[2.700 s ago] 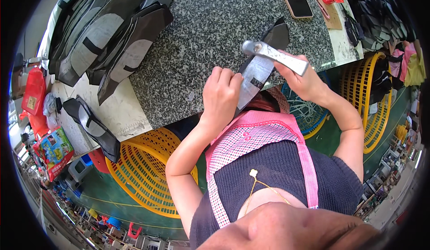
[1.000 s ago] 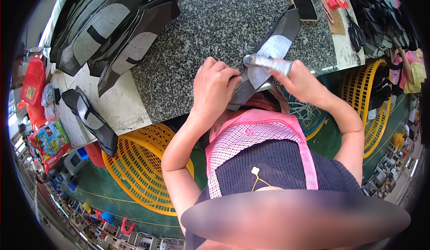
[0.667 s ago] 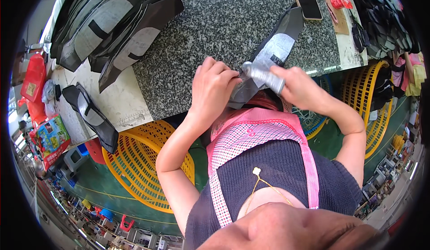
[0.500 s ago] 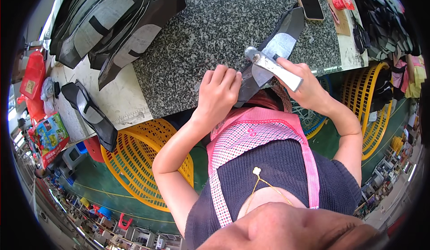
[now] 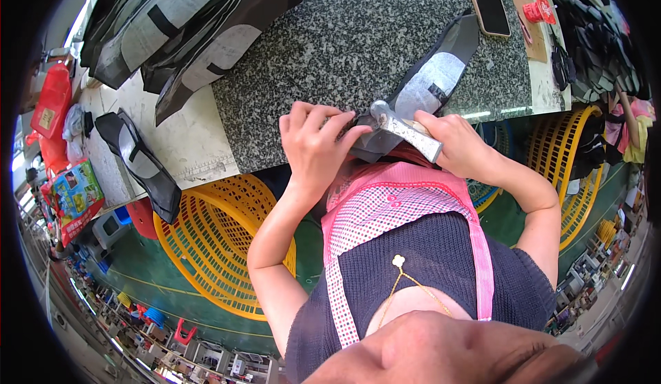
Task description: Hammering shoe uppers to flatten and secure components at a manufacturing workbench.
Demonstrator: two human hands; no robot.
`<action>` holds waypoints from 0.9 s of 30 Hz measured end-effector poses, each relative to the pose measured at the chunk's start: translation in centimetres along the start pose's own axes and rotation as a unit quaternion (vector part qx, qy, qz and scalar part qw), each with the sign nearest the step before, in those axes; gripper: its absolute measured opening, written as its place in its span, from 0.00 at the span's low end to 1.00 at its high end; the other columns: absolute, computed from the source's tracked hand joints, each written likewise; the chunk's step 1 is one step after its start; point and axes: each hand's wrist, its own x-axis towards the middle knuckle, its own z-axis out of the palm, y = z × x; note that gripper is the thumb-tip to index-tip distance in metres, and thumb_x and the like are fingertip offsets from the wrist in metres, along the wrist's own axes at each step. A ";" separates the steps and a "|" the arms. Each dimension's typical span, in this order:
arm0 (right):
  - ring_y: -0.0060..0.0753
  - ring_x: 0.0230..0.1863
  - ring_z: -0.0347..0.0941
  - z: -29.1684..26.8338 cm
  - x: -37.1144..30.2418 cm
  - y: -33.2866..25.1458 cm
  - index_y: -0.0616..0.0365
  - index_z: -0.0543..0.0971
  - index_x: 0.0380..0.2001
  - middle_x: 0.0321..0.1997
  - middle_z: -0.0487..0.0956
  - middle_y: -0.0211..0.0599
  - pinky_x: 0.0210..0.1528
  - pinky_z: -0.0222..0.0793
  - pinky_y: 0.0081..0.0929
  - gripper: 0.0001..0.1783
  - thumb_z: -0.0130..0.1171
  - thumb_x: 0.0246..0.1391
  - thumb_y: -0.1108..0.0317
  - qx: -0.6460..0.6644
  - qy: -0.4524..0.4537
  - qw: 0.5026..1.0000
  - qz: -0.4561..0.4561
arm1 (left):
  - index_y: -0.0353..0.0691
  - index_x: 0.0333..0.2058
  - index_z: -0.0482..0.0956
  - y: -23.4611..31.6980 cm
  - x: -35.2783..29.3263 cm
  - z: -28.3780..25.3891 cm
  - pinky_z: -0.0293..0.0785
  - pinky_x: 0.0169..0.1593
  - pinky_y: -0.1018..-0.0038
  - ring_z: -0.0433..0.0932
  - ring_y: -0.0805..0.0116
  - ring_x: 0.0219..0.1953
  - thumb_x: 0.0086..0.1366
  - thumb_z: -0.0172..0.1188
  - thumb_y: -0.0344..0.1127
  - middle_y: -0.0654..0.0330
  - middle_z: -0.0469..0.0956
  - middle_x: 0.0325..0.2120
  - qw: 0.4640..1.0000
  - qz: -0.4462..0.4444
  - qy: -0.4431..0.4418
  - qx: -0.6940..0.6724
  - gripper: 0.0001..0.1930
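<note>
A long dark flat piece (image 5: 463, 36) with a pale grey patch and a small black strip lies slantwise on the speckled stone slab (image 5: 330, 33), its near end at the slab's front edge. My right hand (image 5: 465, 148) is closed round the handle of a metal hammer (image 5: 412, 135). The hammer's head is over the near part of the piece, close to my left fingers; whether it touches cannot be made out. At the near end of the piece, my left hand (image 5: 313, 146) takes its edge between thumb and fingers. The thumb is stretched toward the hammer head.
Similar dark pieces (image 5: 172, 16) are stacked at the far left, with another bundle (image 5: 141, 160) nearer. A phone (image 5: 487, 2) and a red cup-like item (image 5: 539, 10) lie at the far right, beside more dark pieces (image 5: 599, 47). Yellow baskets (image 5: 206, 253) stand below the table edge.
My left hand has shifted slightly left, and its thumb and fingers have spread. The hammer and my right hand have moved a little left and nearer, uncovering more of the pale patch.
</note>
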 end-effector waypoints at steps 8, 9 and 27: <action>0.57 0.25 0.74 -1.2 0.7 -1.0 0.66 0.73 0.39 0.22 0.72 0.54 0.27 0.65 0.39 0.07 0.57 0.59 0.75 0.091 0.078 0.992 -0.049 | 0.46 0.30 0.86 0.5 -1.4 0.9 0.63 0.38 0.67 0.72 0.68 0.35 0.53 0.72 0.37 0.70 0.80 0.26 0.997 -0.028 0.021 -0.066 0.06; 0.60 0.26 0.73 -1.1 0.4 -1.3 0.66 0.72 0.36 0.22 0.72 0.53 0.27 0.65 0.39 0.07 0.58 0.58 0.76 0.109 0.067 0.990 -0.052 | 0.45 0.33 0.85 0.8 -1.3 0.4 0.63 0.37 0.67 0.72 0.67 0.35 0.55 0.70 0.36 0.69 0.78 0.27 0.999 0.015 0.024 -0.037 0.07; 0.64 0.31 0.76 -0.1 1.9 -0.5 0.62 0.70 0.35 0.24 0.77 0.56 0.33 0.70 0.56 0.07 0.53 0.58 0.69 -0.039 -0.045 0.998 -0.006 | 0.33 0.35 0.80 2.3 -2.1 0.7 0.69 0.37 0.71 0.75 0.64 0.38 0.54 0.61 0.31 0.60 0.75 0.31 0.989 0.123 -0.032 0.076 0.10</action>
